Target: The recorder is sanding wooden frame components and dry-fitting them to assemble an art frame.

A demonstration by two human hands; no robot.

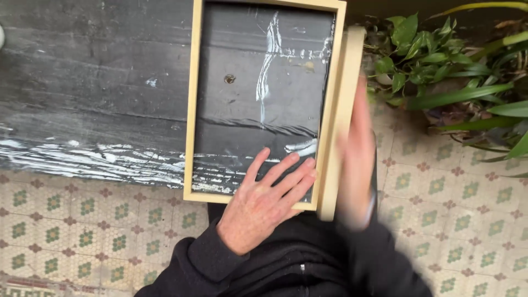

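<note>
The person's left hand lies flat at lower centre of the frame, palm down, fingers spread and pointing to the upper right. The right hand, motion-blurred, stands edge-on at centre right, fingers extended upward. Black sleeves cover both wrists.

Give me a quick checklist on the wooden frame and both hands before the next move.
1. Left hand flat on the clear pane at the near edge of the wooden frame: ok.
2. Right hand against the round-edged wooden piece beside the frame: cannot tell, it is blurred.
3. Frame lying flat on the dark bench: ok, though its near edge overhangs the tiled floor.
4. Pane seated evenly in the frame: cannot tell, glare hides the edges.
5. Plants apart from the frame: ok.
</note>
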